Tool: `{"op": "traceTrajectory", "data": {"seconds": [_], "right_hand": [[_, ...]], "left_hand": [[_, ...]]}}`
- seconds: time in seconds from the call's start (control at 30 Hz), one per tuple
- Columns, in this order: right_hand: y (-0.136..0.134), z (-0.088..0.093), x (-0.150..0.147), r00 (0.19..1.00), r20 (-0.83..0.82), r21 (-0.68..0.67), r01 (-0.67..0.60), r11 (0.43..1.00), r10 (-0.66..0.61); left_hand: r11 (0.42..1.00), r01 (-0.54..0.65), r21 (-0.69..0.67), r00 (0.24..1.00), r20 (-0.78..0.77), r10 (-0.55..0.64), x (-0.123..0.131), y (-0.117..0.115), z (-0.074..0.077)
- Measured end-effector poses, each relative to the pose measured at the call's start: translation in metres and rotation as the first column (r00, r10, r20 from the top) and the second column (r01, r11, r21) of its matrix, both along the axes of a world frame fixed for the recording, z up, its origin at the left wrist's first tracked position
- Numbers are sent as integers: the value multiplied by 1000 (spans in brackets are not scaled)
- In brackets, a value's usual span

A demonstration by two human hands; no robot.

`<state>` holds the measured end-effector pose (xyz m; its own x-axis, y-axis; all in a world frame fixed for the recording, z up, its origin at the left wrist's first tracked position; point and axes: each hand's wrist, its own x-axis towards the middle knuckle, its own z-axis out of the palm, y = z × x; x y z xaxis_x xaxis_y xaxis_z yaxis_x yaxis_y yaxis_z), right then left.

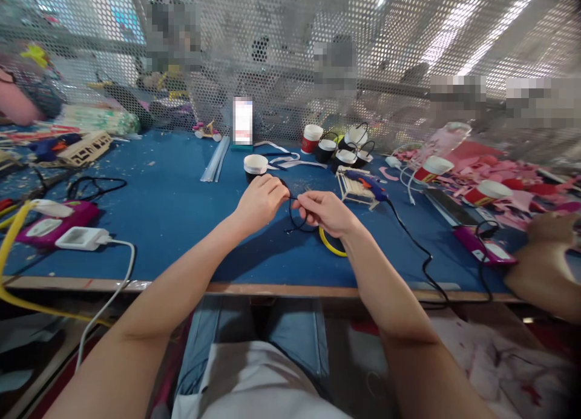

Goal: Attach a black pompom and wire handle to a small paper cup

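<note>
Both my hands meet over the middle of the blue table, fingers pinched on a thin black cord. My left hand has the cord at its fingertips, and my right hand pinches it close by. A loop of the cord hangs between them, its loose end near the tabletop. Just behind my left hand stands a black cup with a white rim, partly hidden by that hand. Below my right wrist lies a yellow ring, partly covered by the forearm.
Several cups with black cord handles stand at the back. A glue gun rests on a small wooden stick rack. Purple power strips lie at both sides. Pink scraps and another person's arm are at the right.
</note>
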<state>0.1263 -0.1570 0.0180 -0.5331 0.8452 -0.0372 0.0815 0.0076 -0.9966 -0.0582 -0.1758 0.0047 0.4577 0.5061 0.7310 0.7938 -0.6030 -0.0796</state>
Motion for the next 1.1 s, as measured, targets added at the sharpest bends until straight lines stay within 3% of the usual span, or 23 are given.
{"op": "traceTrajectory", "data": {"seconds": [0.17, 0.27, 0.37, 0.47, 0.57, 0.63, 0.97, 1.1], "right_hand": [[-1, -1, -2, 996, -64, -32, 58, 998, -60], [1, -3, -4, 989, -128, -6, 77, 997, -78], [2, -4, -4, 984, -166, 34, 62, 997, -56], [3, -4, -3, 979, -195, 42, 62, 997, -53], [2, -1, -3, 971, -234, 10, 57, 998, -53], [1, 1, -3, 965, -257, -10, 48, 999, -49], [1, -1, -1, 964, -258, 43, 73, 996, -60], [1, -2, -1, 968, -237, 78, 104, 992, -83]], "left_hand": [[999, -30, -29, 994, 100, 32, 5, 1, -5], [992, -24, -125, 957, 284, 59, 1, 4, -5], [953, 17, -304, 846, 512, 148, -4, 6, -3], [856, 200, -477, 689, 689, 223, -5, 7, -1], [743, 410, -529, 543, 796, 267, -4, 8, 0], [730, 444, -520, 502, 819, 277, -3, 8, 0], [781, 356, -513, 536, 797, 279, -3, 7, 0], [787, 320, -528, 584, 763, 275, -4, 9, -3]]}}
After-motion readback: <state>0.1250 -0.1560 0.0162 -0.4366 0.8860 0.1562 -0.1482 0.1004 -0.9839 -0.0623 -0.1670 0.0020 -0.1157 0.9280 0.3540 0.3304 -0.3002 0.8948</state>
